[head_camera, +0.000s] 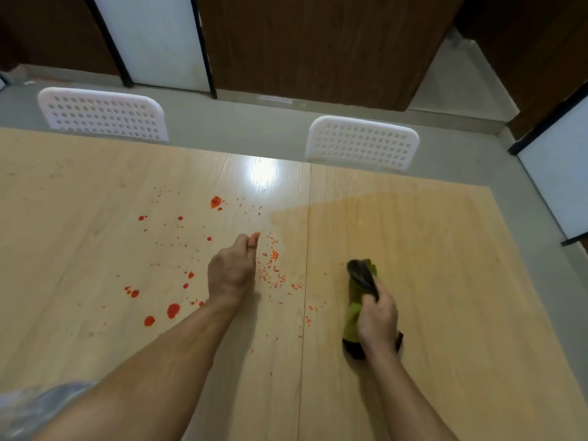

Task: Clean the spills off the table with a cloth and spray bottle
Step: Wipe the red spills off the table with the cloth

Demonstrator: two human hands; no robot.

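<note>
Red spills (173, 310) mostly uncleaned on worktop (445, 281).
Right hand (377, 323) grips green cloth (358, 300); left hand (232, 268) fingers loosely curled, empty. Right side wiped damp; left remains.

No readable text, label, brand, number or sign appeared anywhere in the view.
</note>
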